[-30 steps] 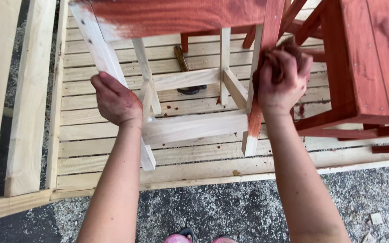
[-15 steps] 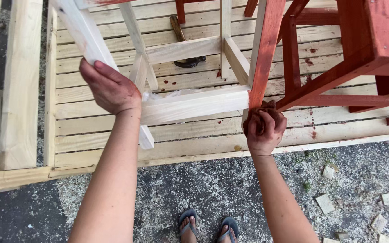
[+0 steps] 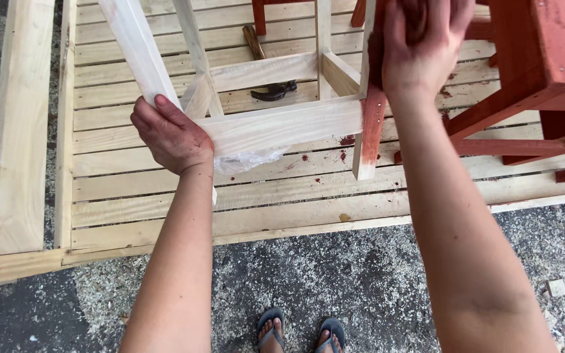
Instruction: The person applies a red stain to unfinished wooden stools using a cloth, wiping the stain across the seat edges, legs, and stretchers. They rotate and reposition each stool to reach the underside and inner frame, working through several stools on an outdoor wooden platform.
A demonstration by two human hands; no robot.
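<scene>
The bare pine stool frame (image 3: 276, 117) hangs tipped over the slatted wooden platform (image 3: 165, 196), and I have it at two places. My left hand (image 3: 172, 136) is curled shut around the near-left leg (image 3: 140, 52), right where the horizontal rail (image 3: 282, 124) meets it, thumb up along the leg. A scrap of clear plastic (image 3: 250, 159) bunches out under that hand, below the rail. My right hand (image 3: 420, 46) is clamped around the upper part of the near-right leg (image 3: 369, 124), fingers closed on what looks like a dark stained rag (mostly hidden in my grip, so I cannot be sure of it).

Half a second ago that right hand sat low, near the foot of this leg; now it is high up the leg, and the frame shows closer and lower in my view. My left grip has not shifted.

The leg is square-cut, wet red-brown down one face with its foot pale. Red drips spot the planks beneath. The rails are smooth, unfinished, squared. A hammer (image 3: 266, 78) lies on the slats behind the frame. To my right stands a fully stained red stool (image 3: 544, 72). Below the platform is speckled, sawdust-strewn asphalt (image 3: 361, 281), with my feet in flip-flops (image 3: 302, 330).
</scene>
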